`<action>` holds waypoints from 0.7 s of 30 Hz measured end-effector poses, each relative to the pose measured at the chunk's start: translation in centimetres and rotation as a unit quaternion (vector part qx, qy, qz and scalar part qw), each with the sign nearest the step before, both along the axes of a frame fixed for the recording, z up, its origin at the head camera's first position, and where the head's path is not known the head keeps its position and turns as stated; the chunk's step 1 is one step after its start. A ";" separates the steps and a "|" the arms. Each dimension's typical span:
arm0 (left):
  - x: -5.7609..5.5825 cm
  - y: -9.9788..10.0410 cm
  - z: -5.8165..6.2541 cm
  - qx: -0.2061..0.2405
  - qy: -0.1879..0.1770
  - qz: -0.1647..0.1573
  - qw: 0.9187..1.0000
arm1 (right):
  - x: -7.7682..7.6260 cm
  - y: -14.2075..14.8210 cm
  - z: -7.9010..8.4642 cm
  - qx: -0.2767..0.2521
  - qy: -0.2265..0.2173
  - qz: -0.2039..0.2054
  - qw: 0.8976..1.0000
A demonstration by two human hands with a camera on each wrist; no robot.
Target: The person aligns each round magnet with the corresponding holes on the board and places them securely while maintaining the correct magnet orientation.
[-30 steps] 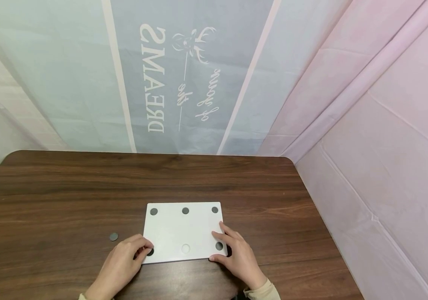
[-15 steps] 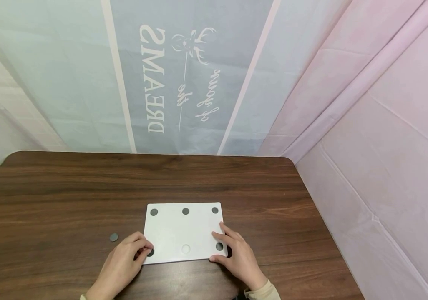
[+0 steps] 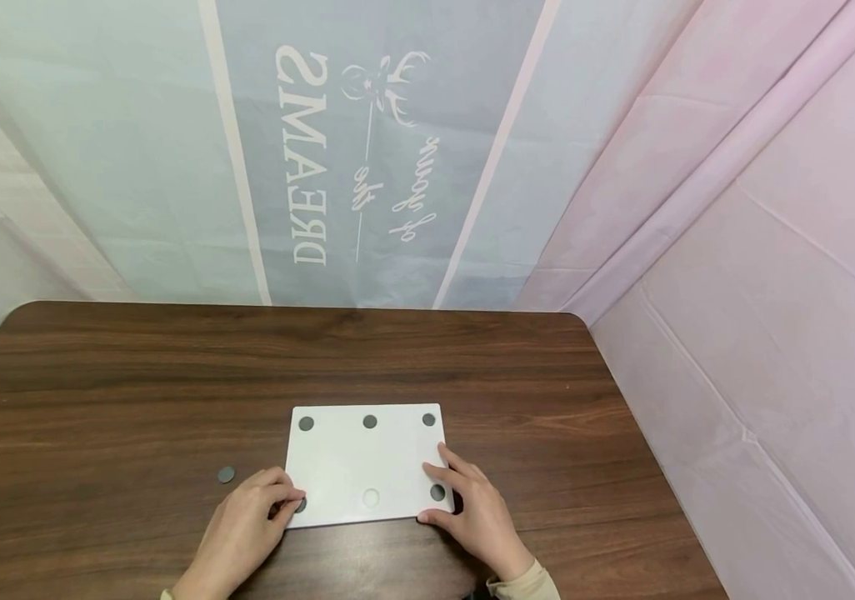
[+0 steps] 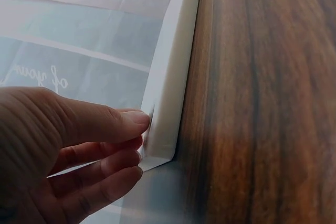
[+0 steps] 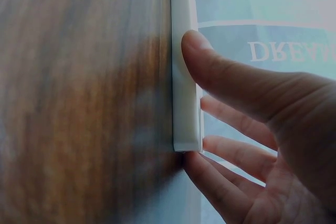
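A white rectangular board [image 3: 356, 458] lies on the table with round recesses along its long sides. Dark grey discs fill several recesses; the near middle recess [image 3: 371, 497] shows white. At the near left corner, my left hand [image 3: 247, 512] has its thumb and forefinger tips together on a grey disc [image 3: 302, 506], partly covered by the fingers. My right hand [image 3: 476, 512] grips the near right corner, thumb against the front edge and fingers on the top and right side, around another disc [image 3: 437, 492]. In the left wrist view, the thumb [image 4: 135, 119] touches the board's corner.
One loose grey disc [image 3: 227, 474] lies on the brown wooden table [image 3: 135, 400], left of the board. A printed cloth backdrop [image 3: 367, 167] hangs behind the table, and a pale pink cloth [image 3: 772, 333] hangs at its right side.
Both hands and the board stay almost in place. The disc under my left fingertips looks lighter grey now, where it was nearly black a second ago.
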State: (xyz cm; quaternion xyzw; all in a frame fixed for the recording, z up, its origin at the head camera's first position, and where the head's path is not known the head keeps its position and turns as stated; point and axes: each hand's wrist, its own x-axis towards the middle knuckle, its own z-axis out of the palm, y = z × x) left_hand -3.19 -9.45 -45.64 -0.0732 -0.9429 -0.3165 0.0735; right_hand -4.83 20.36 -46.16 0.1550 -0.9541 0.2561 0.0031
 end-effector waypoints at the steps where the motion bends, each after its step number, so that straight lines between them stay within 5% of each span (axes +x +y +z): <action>1: 0.0 0.0 0.0 0.000 0.000 -0.001 1.000 | 0.0 0.0 0.0 0.000 0.000 0.001 1.000; 21: 0.1 0.0 -0.3 0.004 0.013 0.013 1.000 | -0.1 0.1 0.1 -0.003 -0.014 0.002 1.000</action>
